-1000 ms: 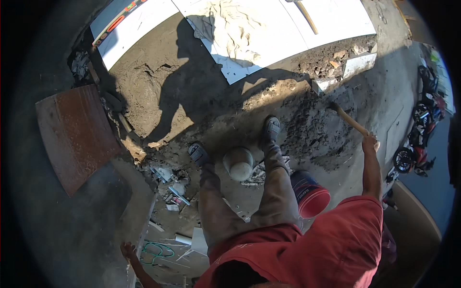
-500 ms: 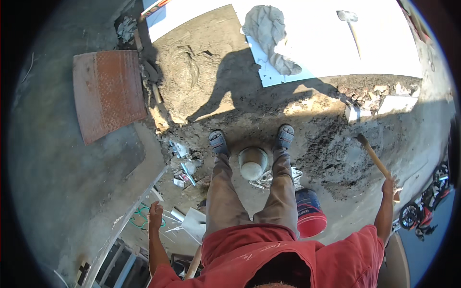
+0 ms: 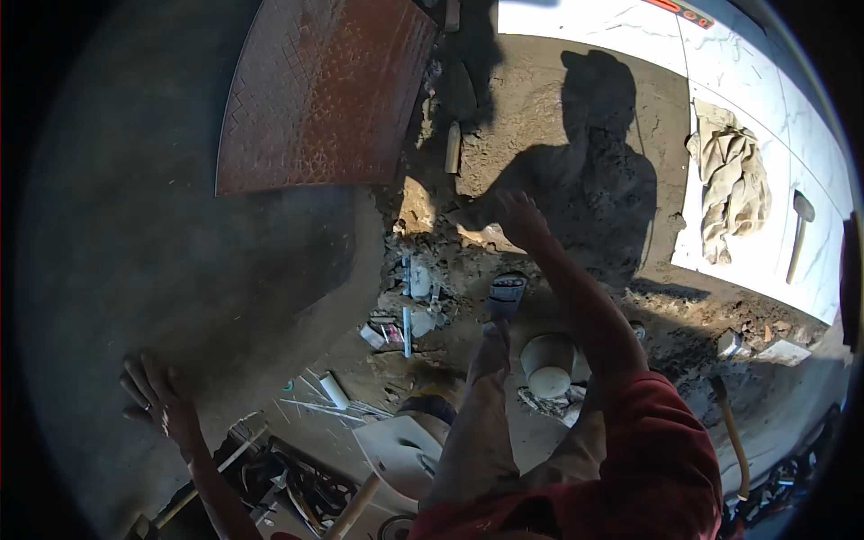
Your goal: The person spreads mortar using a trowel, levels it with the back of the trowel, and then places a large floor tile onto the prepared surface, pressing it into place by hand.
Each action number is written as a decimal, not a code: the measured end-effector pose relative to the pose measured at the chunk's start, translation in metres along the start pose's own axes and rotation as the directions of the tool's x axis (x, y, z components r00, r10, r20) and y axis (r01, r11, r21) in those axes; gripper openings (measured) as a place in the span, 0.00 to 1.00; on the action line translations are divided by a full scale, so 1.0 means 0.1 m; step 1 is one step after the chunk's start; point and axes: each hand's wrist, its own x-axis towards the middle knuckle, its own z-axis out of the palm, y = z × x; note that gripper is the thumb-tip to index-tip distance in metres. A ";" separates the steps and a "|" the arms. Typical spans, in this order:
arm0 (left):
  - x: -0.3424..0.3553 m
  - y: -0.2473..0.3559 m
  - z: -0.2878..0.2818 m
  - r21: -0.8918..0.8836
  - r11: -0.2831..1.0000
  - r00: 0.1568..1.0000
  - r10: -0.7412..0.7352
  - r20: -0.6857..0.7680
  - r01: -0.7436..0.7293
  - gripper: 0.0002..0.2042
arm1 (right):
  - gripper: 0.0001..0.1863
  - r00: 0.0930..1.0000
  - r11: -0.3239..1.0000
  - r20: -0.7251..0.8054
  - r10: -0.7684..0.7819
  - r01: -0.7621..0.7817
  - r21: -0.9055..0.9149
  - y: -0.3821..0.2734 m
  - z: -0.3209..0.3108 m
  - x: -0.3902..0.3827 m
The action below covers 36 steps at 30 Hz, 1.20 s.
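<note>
My left hand (image 3: 157,396) is at the lower left with its fingers spread, over a grey concrete surface (image 3: 225,288). Whether it rests on that surface or hovers I cannot tell. My right arm reaches forward, and the right hand (image 3: 524,220) is held out with fingers extended and nothing visible in it. Beyond that hand lies a bed of wet mortar (image 3: 531,99), partly under my shadow. To its left stands a reddish-brown patterned tile (image 3: 324,99). A long tool with a wooden handle (image 3: 733,441) lies on the ground at the lower right, away from both hands.
White marbled tiles (image 3: 621,22) border the mortar, carrying a crumpled grey cloth (image 3: 733,184) and a mallet (image 3: 801,229). A bucket (image 3: 548,360) sits by my feet. Near my legs is a flat trowel-like board (image 3: 396,450). Rubble (image 3: 774,324) lines the tile edge.
The long-handled tool has left my right hand, which has swung forward toward the mortar. My left hand has moved outward over the concrete. The view has turned to the left.
</note>
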 end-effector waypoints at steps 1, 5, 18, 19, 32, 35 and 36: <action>0.00 -0.02 0.17 0.015 1.000 0.994 0.023 -0.110 -0.021 0.25 | 0.24 1.000 0.995 -0.016 0.011 -0.012 -0.101 -0.16 0.24 0.42; 0.08 -0.13 0.28 0.114 0.993 0.983 0.032 -0.182 -0.011 0.28 | 0.24 0.998 0.908 -0.062 -0.019 -0.009 -0.418 -0.19 1.13 1.88; 0.13 -0.09 0.47 -0.286 0.945 0.977 0.105 -0.186 -0.156 0.25 | 0.15 0.917 0.924 -0.239 0.319 -0.357 -0.136 -0.54 0.29 1.15; 0.13 -0.08 0.48 -0.309 0.936 0.973 0.109 -0.201 -0.169 0.24 | 0.15 0.915 0.924 -0.234 0.329 -0.363 -0.117 -0.46 0.25 0.98; 0.22 -0.07 0.20 -0.391 0.863 0.912 0.170 -0.372 -0.321 0.16 | 0.25 0.291 0.747 -0.700 0.653 -0.402 0.529 1.45 -0.26 -2.49; 0.28 0.03 0.12 -0.614 0.592 0.772 0.023 -0.635 -0.522 0.16 | 0.26 0.238 0.674 -0.640 0.731 -0.401 0.620 1.92 -0.39 -2.58; 0.22 0.03 -0.01 -0.498 0.778 0.876 0.137 -0.462 -0.384 0.17 | 0.24 0.174 0.660 -0.651 0.739 -0.380 0.648 2.02 -0.40 -2.49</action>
